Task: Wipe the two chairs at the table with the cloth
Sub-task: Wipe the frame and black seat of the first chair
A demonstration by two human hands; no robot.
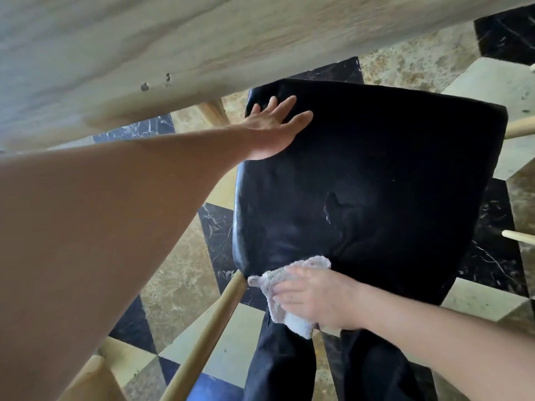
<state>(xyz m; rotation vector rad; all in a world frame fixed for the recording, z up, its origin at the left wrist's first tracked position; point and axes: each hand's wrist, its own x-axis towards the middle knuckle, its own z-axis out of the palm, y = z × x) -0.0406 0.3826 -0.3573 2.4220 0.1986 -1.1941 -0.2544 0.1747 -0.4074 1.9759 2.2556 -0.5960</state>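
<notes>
One chair in view, its black seat (376,175) filling the middle; one cloth (285,287); two hands. Second chair not in view, unless the two pale rods (518,237) poking in right of the seat belong to it; cannot tell.

Left hand (272,131) flat on the seat's far left corner, fingers spread and straight, holding nothing. Right hand (315,296) at the seat's near edge, fingers curled down over the cloth and pressing it against the padding there. Cloth pale grey, bunched, partly hidden under that hand, one end on the seat's near edge, the other hanging below it.

Table (144,47) above and left of the seat, pale wood, its edge overhanging the seat's far left corner. Pale wooden chair leg (208,328) slanting down and left from the seat's near left corner. Dark trouser legs (280,366) below the seat's near edge, partly behind the right hand. Floor (179,285) of black, beige and cream marble tiles all round the seat.

Seat roughly square, tilted in the frame, near edge low, far edge toward the table. Creases and a small tear near its middle. Cloth's long axis running from upper right to lower left across the near edge.
</notes>
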